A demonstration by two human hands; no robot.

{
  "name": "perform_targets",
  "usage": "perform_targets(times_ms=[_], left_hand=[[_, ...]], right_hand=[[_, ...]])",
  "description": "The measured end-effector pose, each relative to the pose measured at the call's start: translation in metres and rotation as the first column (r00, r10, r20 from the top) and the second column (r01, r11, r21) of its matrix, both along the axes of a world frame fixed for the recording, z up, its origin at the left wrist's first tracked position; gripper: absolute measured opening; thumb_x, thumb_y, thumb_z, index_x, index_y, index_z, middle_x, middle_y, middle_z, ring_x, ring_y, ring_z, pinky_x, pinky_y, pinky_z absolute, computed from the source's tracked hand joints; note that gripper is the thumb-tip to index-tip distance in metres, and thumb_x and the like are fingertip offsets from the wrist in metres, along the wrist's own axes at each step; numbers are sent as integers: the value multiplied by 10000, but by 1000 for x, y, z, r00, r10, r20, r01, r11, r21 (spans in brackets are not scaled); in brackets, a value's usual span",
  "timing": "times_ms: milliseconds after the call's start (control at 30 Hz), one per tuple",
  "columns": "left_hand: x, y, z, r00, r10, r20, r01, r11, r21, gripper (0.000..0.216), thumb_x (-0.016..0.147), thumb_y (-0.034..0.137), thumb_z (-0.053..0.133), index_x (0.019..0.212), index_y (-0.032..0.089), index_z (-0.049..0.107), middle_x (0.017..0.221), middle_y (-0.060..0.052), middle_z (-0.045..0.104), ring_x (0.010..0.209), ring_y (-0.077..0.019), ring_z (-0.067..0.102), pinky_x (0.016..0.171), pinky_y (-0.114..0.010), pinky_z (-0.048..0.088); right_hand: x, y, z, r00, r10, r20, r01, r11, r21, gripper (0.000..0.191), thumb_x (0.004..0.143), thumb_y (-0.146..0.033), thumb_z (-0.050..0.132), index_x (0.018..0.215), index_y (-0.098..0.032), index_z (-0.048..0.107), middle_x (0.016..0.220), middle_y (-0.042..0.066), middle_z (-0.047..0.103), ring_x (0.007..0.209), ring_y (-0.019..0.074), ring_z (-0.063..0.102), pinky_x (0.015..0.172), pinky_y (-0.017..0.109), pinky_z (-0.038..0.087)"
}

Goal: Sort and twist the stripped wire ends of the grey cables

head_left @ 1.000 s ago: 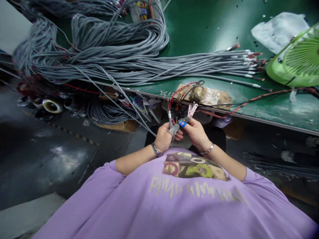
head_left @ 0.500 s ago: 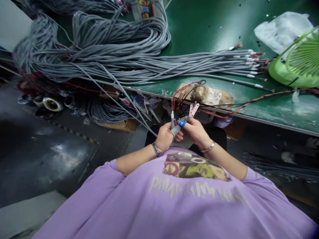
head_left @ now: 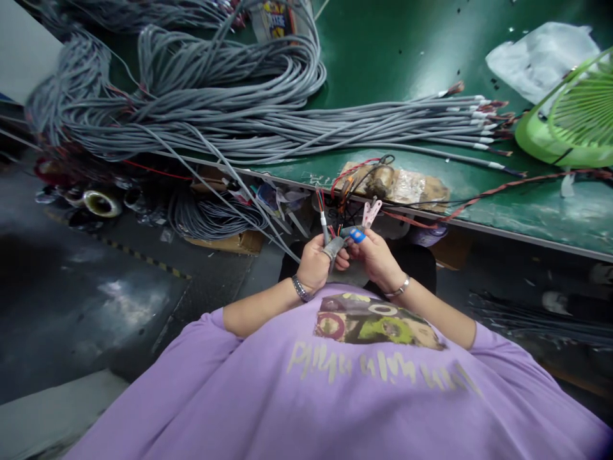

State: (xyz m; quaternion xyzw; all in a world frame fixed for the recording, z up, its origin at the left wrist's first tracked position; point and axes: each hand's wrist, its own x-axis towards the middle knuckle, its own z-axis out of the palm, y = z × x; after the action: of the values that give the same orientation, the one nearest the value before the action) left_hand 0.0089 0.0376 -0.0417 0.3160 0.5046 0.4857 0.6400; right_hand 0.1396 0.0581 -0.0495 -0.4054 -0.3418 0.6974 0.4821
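1. The green bench [head_left: 383, 57] bore bundled grey cables [head_left: 268, 124].
2. Before the bench's near edge, I saw the left hand [head_left: 313, 263] gripping a white-banded cable [head_left: 324, 230].
3. Also before the bench, the right hand [head_left: 382, 260] was pinched closed, on what I couldn't tell.

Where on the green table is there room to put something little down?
The biggest bare patch of green table is between the looped cables and the white plastic bag, with a few dark specks. A smaller one lies front right, between the reddish cord and the front edge. Crowded: left, under those cables, and around the left hand and right hand.
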Motion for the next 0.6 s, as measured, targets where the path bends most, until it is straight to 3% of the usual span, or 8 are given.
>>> perform_targets(times_ms=[133, 333, 600], left_hand=[[0, 1, 0, 1000, -2, 0, 2, 1000, -10, 476, 659, 554, 770, 814, 171, 534, 588, 25, 650, 428, -101, 592, 420, -198, 444], [1, 1, 2, 1000, -20, -11, 20, 1000, -7, 461, 663, 540, 771, 796, 166, 537, 577, 24, 644, 422, -95, 578, 410, -197, 436], [0, 1, 0, 999, 51, -17, -51, 999, -8, 460, 664, 535, 771, 836, 173, 544, 609, 31, 650, 443, -98, 598, 422, -198, 451]], right_hand=[[7, 0, -5, 999, 31, 39, -31, 1000, -4, 350, 693, -449, 800, 849, -180, 640, 605, -58, 485, 536, 84, 380, 527, 252, 314], [7, 0, 0, 998, 1, 65, -3, 999, 32, 305, 655, -401, 827, 734, -189, 623, 584, -46, 514, 531, 88, 376, 528, 258, 301], [8, -8, -1, 994, -36, 104, 36, 999, 5, 350, 612, -435, 856, 697, -185, 627, 618, -22, 550, 536, 88, 380, 510, 257, 297]])
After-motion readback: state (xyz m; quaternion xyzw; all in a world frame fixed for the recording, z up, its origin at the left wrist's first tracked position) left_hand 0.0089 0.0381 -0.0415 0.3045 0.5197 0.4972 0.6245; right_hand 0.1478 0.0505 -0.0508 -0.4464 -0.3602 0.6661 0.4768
